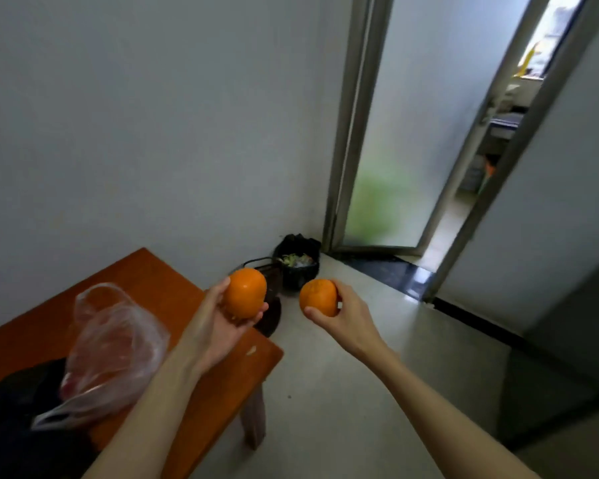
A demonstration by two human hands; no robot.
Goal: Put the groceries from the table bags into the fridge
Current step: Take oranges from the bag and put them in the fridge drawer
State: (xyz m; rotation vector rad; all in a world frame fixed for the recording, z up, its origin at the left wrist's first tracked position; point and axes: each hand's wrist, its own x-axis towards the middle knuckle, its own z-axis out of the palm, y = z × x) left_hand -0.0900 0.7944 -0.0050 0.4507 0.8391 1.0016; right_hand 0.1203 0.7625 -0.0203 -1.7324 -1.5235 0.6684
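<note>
A person's left hand [222, 323] cups one orange [245, 292] over the table [159, 281] corner; the right hand [343, 312] grips another orange [318, 297] above the floor. Either fruit, held loosely by curled fingers, could slip during the carry; no fridge is clearly visible.

An orange table [159, 292] is standing against the wall on the pale floor [343, 392]. A clear bag [115, 350] is lying on the table, with a black bag [18, 409] touching it at the table's near end. Beyond the table's far corner, a bin [296, 269] is sitting on the floor
</note>
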